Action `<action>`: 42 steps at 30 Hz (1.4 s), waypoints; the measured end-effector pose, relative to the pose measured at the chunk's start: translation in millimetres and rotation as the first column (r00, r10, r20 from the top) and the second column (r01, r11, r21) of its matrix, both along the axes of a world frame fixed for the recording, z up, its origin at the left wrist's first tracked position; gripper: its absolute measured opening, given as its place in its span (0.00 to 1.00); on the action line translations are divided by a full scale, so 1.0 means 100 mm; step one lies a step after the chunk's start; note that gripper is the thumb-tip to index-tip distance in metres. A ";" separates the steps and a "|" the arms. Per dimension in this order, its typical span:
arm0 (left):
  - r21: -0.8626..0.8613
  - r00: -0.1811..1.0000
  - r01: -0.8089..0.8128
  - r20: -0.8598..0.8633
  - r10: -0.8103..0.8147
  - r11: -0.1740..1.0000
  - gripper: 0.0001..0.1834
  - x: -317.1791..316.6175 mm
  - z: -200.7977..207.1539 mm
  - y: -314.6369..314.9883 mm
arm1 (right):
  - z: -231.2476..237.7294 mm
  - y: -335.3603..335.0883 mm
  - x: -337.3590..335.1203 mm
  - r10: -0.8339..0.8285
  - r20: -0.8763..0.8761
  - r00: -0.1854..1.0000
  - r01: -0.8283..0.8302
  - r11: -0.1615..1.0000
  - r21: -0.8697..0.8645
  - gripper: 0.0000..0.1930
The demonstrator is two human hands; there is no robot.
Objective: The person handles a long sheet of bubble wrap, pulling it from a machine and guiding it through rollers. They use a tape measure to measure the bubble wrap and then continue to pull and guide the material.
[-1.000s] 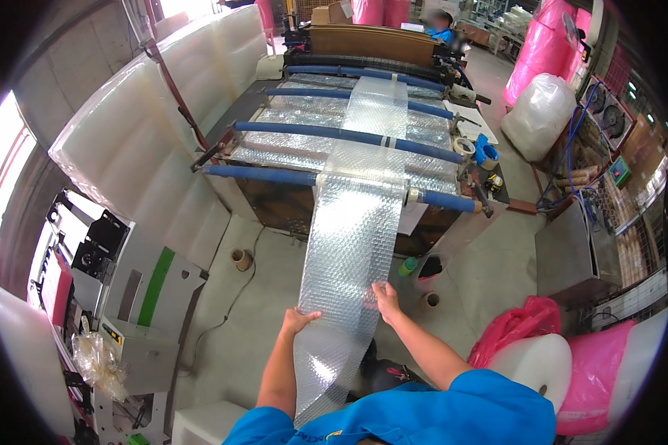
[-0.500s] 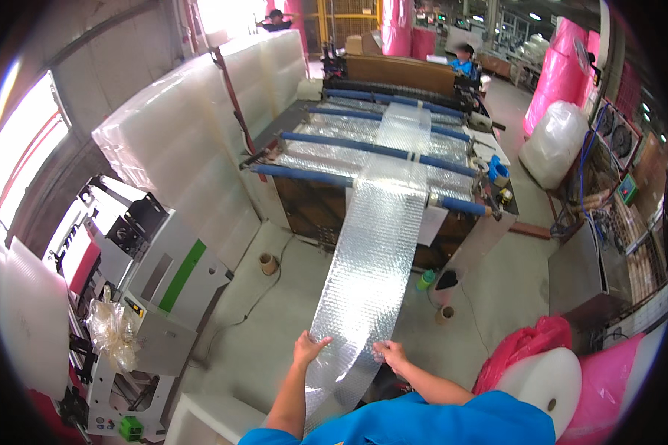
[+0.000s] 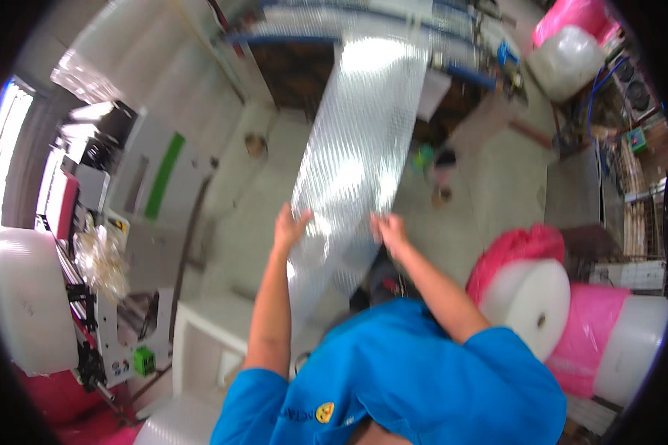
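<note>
A long, shiny silver sheet of bubble wrap (image 3: 356, 133) runs down from the machine's blue rollers toward my body. My left hand (image 3: 292, 228) grips its left edge, with the thumb lying over the top face. Opposite, my right hand (image 3: 392, 232) pinches the right edge between thumb and fingers. Between my hands the sheet bends and continues downward, its lower part passing beside my blue shirt. The fingers under the sheet are hidden.
The roller machine (image 3: 297, 70) stands ahead. A grey machine with a green stripe (image 3: 163, 174) is at left. White foam roll (image 3: 531, 311) and pink wrapped roll (image 3: 590, 334) lie at right. Cardboard tube (image 3: 256, 144) and green bottle (image 3: 423, 157) stand on the floor.
The view has tilted down, so the rollers sit higher and more of my shirt shows. Both hands keep hold of the sheet's edges.
</note>
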State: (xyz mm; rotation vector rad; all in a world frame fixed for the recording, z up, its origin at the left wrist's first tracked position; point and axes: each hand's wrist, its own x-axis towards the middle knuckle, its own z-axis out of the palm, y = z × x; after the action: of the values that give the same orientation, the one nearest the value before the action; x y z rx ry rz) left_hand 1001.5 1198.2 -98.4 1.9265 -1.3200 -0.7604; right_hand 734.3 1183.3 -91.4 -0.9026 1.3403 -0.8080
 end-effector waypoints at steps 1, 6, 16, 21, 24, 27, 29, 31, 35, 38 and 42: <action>0.022 0.996 0.046 -0.073 -0.044 0.999 0.31 -0.17 0.28 -0.06 | 0.04 0.06 -0.09 -0.045 0.008 0.999 0.044 0.999 0.007 0.10; 0.016 0.996 0.034 -0.082 -0.033 0.999 0.22 -0.15 0.37 0.02 | 0.01 0.10 0.06 -0.109 0.093 0.990 0.102 0.992 0.071 0.12; 0.211 0.998 0.048 -0.060 -0.036 0.976 0.36 0.00 -0.04 -0.16 | -0.30 -0.14 -0.10 0.126 0.001 0.992 -0.125 0.987 0.096 0.11; 0.322 1.000 0.002 -0.025 0.006 0.947 0.29 -0.06 -0.04 -0.17 | -0.21 -0.26 -0.16 0.236 -0.019 0.971 -0.224 0.942 0.248 0.11; 0.386 0.998 0.055 -0.056 -0.036 0.921 0.25 -0.05 -0.09 -0.17 | -0.36 -0.26 -0.21 0.307 -0.035 0.951 -0.277 0.899 0.340 0.12; 0.344 0.993 0.028 -0.120 0.014 0.939 0.24 -0.04 -0.23 -0.11 | -0.49 -0.26 -0.22 0.303 -0.039 0.952 -0.266 0.885 0.382 0.12; 0.346 0.991 0.032 -0.136 0.017 0.938 0.23 -0.11 -0.21 -0.31 | -0.55 -0.35 -0.26 0.261 -0.084 0.962 -0.221 0.918 0.329 0.12; 0.359 0.993 0.044 -0.116 -0.003 0.932 0.23 -0.16 -0.20 -0.57 | -0.49 -0.63 -0.32 0.233 -0.056 0.971 -0.210 0.939 0.273 0.13; 0.260 0.988 0.071 -0.154 -0.031 0.963 0.22 -0.31 -0.22 -1.05 | -0.42 -1.05 -0.42 0.137 -0.042 0.990 -0.125 0.968 0.217 0.12; 0.246 0.989 0.067 -0.146 -0.031 0.967 0.22 -0.39 -0.15 -1.41 | -0.38 -1.37 -0.46 0.099 -0.032 0.995 -0.095 0.988 0.118 0.12; 0.124 0.988 0.039 -0.152 -0.020 0.992 0.23 -0.45 0.03 -1.83 | -0.17 -1.75 -0.42 0.071 0.022 0.997 -0.071 0.997 0.011 0.12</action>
State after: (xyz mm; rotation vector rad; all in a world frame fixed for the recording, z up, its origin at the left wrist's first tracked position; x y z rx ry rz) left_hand 956.7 1015.2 -95.3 1.9094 -1.2367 -1.0056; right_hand 692.7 1008.5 -108.2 -0.9243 1.2860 -0.7526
